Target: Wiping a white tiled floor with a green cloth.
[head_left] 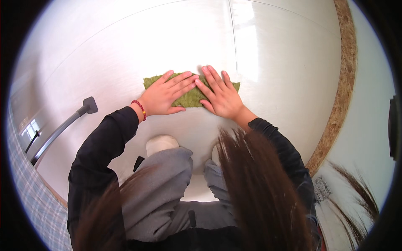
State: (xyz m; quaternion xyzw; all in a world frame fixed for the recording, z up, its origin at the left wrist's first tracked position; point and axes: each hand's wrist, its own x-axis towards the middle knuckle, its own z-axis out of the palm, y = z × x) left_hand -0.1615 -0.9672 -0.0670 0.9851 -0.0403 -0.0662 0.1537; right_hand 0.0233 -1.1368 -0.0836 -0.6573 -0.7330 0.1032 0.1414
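Left hand [161, 96] presses crinkled green cloth [189, 99].

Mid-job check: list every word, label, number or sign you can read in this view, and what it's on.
None that can be read.
Green cloth under both hands: no lettering shows.
Beaded bracelet on the left wrist: no lettering visible; the beads are too small to check for fine marks.
Pale floor and plaid fabric: no signs or numbers seen.

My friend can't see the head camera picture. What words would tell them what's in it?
A person's left hand and right hand lie spread on a green cloth on a shiny pale floor. A red bead bracelet circles the left wrist.
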